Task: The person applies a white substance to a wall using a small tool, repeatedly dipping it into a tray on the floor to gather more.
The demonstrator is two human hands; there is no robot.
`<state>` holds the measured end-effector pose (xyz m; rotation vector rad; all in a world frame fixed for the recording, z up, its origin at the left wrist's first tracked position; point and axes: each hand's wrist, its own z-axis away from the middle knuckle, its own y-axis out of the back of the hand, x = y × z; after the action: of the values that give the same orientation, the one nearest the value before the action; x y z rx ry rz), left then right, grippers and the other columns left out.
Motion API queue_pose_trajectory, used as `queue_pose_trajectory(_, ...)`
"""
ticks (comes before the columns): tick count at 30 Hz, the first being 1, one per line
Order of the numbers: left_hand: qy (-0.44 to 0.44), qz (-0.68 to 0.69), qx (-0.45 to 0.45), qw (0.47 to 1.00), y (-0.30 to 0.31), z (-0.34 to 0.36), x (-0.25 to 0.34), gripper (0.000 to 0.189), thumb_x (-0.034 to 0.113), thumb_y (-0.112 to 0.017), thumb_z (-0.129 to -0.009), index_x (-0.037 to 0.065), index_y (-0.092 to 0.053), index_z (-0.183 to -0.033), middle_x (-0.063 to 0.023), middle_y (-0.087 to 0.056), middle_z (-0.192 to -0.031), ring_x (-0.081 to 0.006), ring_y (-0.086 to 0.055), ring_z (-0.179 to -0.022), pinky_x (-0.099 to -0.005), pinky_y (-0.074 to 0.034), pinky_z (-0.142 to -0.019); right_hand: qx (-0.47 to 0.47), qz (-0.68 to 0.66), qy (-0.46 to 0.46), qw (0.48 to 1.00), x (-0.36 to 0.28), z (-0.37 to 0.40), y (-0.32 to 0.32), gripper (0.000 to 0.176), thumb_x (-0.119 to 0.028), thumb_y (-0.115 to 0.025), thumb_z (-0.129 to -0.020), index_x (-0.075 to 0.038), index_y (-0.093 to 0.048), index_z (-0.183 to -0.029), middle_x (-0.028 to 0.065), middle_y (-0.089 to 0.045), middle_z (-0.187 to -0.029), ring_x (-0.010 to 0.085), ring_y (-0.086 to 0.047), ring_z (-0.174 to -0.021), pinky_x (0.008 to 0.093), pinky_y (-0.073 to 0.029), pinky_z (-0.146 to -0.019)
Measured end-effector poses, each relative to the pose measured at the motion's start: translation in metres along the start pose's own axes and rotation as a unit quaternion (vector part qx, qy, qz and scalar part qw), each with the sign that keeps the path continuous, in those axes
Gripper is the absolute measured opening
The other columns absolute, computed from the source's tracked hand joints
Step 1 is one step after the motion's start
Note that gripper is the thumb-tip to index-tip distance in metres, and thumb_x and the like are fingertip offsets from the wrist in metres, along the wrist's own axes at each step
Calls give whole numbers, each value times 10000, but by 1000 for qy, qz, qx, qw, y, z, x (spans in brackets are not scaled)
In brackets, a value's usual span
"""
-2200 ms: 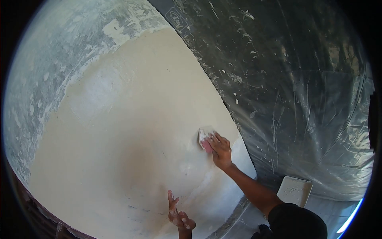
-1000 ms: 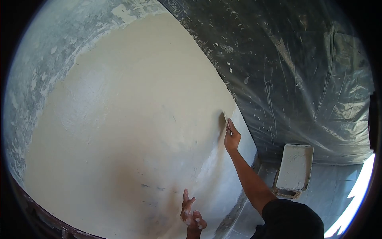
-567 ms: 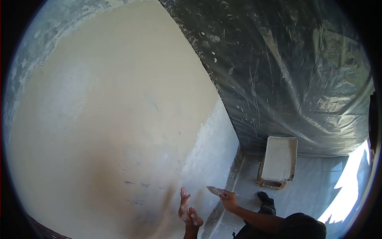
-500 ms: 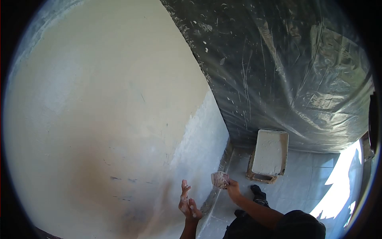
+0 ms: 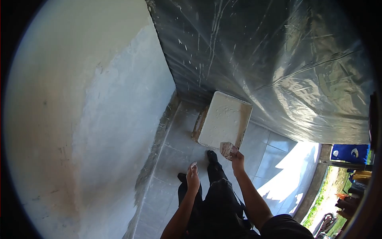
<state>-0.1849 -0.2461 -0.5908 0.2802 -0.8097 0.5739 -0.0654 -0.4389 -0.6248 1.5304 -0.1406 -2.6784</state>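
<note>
A flat, smeared scraper (image 5: 227,150) is gripped in my right hand (image 5: 238,161), at the near right corner of a rectangular tray (image 5: 223,119) of pale, wet compound. The scraper overlaps the tray's edge; whether they touch is unclear. My left hand (image 5: 193,177) has whitish smears on its fingers and is below and left of the tray, away from the wall. Its fingers point up and look close together; what they hold, if anything, is hidden. The wall (image 5: 119,91) on the left has a paler, bluish patch beside a beige area.
Dark plastic sheeting (image 5: 254,47) with white spatters hangs behind the tray. The tray rests on a stained support (image 5: 199,126) on grey floor tiles (image 5: 171,159). My shoes (image 5: 212,156) are near it. At the right are a sunlit opening and a blue cloth (image 5: 350,153).
The view has turned toward the tray and floor. My right hand has brought the scraper from beside the wall to the tray. My left hand has moved away from the wall, its fingers closer together.
</note>
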Motion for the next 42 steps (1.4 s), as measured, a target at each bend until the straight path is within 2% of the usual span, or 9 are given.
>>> queue_pose_trajectory(2,51,20,18,998,-20,-23,-43,486,364,-446,-1061,9,-524,-1384,-193,-566,-1352,-304,-571,-1209,-403,-435,-1026,15,125,26,992,-1,-13,22,342,-27,-572,-921,-25,-655,-1253,149,-712,-1104,259,-691,-1004,418,-544,-892)
queue_pose_trajectory(4,102,3,-61,993,-35,-46,-71,584,455,-459,-1045,56,-453,-1471,-169,-458,-1507,-353,-439,-1401,-463,-343,-1121,29,339,103,935,-8,-19,38,314,-22,-591,-926,-64,-693,-1221,184,-714,-1143,332,-689,-1058,442,-525,-938)
queue_pose_trajectory(6,147,21,-58,987,-59,-63,-85,597,463,-452,-1044,56,-441,-1481,-165,-450,-1518,-357,-427,-1410,-466,-338,-1122,12,359,128,925,8,-31,44,300,-28,-619,-914,-42,-695,-1204,174,-710,-1166,375,-664,-1101,446,-522,-949)
queue_pose_trajectory(8,185,31,-56,981,-75,-78,-101,610,471,-445,-1044,56,-428,-1491,-161,-442,-1530,-361,-416,-1419,-469,-334,-1123,-27,377,304,875,33,-38,43,312,3,-625,-880,-34,-702,-1180,167,-714,-1159,359,-669,-1103,458,-519,-949)
queue_pose_trajectory(13,49,-102,-54,992,-99,-105,-111,639,468,-366,-1070,-63,-508,-1397,-273,-527,-1422,-395,-482,-1351,-422,-358,-1135,-27,458,269,847,70,-5,24,494,78,-583,-786,-95,-699,-1234,111,-689,-1242,310,-593,-1236,453,-401,-1034)
queue_pose_trajectory(22,140,31,-35,989,-104,-113,-85,715,542,-426,-1038,-42,-454,-1449,-199,-525,-1448,-300,-492,-1356,-415,-361,-1118,-23,502,234,832,76,15,16,554,75,-583,-754,-124,-684,-1261,83,-657,-1310,290,-546,-1285,462,-359,-1028)
queue_pose_trajectory(24,145,24,-48,988,-101,-115,-81,725,548,-426,-1036,-35,-432,-1466,-197,-509,-1465,-301,-483,-1367,-420,-356,-1121,-111,439,244,858,67,21,26,534,47,-597,-762,-122,-673,-1264,56,-664,-1297,262,-558,-1270,453,-366,-1006)
queue_pose_trajectory(32,152,72,-40,985,-103,-114,-84,718,545,-443,-1032,-10,-408,-1485,-180,-494,-1493,-293,-445,-1414,-410,-345,-1124,-53,531,237,812,73,2,20,561,82,-572,-730,-91,-674,-1254,75,-662,-1303,254,-544,-1279,442,-355,-997)
queue_pose_trajectory(42,147,129,-68,978,-100,-110,-82,740,559,-398,-1039,-21,-388,-1499,-182,-465,-1525,-303,-395,-1451,-442,-305,-1163,-64,389,231,890,25,-53,15,383,93,-599,-770,-70,-719,-1095,101,-736,-1006,291,-656,-971,411,-430,-909)
